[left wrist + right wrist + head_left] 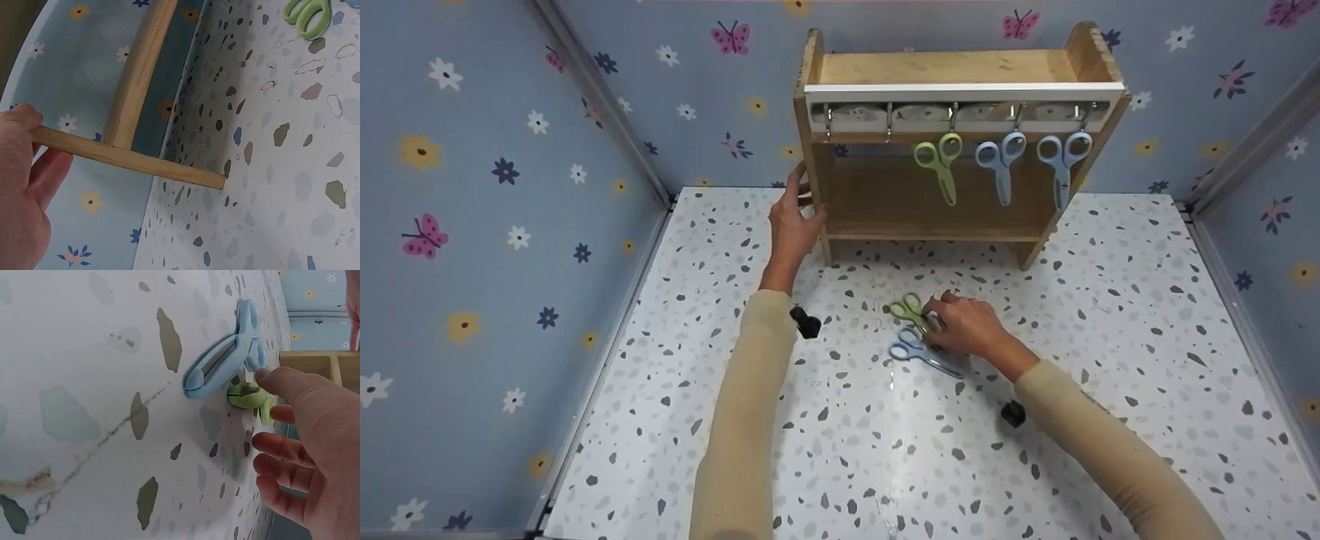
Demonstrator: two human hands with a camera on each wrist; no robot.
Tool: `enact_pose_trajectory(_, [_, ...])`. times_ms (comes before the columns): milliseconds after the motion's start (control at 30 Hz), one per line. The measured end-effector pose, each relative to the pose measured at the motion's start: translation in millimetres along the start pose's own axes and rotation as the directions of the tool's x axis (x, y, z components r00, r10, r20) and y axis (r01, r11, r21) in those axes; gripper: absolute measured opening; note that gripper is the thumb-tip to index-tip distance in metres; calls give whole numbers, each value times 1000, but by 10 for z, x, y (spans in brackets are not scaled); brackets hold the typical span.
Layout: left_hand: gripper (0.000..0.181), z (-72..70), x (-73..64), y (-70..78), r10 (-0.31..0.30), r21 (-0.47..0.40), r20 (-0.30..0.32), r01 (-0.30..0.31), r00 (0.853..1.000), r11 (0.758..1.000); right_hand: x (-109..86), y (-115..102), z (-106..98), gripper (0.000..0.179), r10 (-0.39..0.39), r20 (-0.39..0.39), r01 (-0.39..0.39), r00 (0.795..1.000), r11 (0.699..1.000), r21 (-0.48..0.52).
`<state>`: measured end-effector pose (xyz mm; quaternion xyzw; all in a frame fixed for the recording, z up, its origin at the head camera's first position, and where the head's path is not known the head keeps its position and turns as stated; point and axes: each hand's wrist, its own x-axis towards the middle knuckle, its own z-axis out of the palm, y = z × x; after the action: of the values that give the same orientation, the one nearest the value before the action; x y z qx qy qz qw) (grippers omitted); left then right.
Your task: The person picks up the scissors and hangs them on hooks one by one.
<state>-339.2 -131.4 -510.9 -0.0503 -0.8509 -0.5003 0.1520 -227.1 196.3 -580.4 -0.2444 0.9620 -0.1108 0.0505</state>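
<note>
A wooden rack (pixel 934 191) stands at the back, with a row of metal hooks along its front bar. Its left side panel (pixel 146 163) is gripped by my left hand (pixel 793 225), thumb on one face and fingers on the other. Green scissors (pixel 945 176) and two blue scissors (pixel 1003 180) hang from the hooks. On the table lie another pair of green scissors (pixel 244 398) and another blue pair (pixel 216 368). My right hand (pixel 971 328) is over these, thumb and fingers apart around the green pair; whether they touch it is unclear.
Two small black objects (pixel 808 324) show beside the sleeves, one per forearm. Flower-patterned walls (pixel 510 285) enclose the speckled white table (pixel 840 465) at the left, back and right. The two left hooks (pixel 889 120) bear no scissors.
</note>
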Motion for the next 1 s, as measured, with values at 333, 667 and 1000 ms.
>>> enact_pose_trajectory(333, [75, 5, 6, 4, 7, 31, -8, -7, 1000, 999, -3, 5, 31, 45, 12, 21, -12, 1000, 1000, 21])
enact_pose_trajectory(667, [76, 1, 4, 25, 11, 21, -5, -10, 1000, 1000, 9, 4, 33, 39, 8, 35, -9, 999, 1000, 16])
enact_pose_trajectory(1000, [76, 3, -5, 20, 15, 23, -7, -14, 1000, 1000, -4, 36, 51, 34, 4, -6, -4, 1000, 1000, 26])
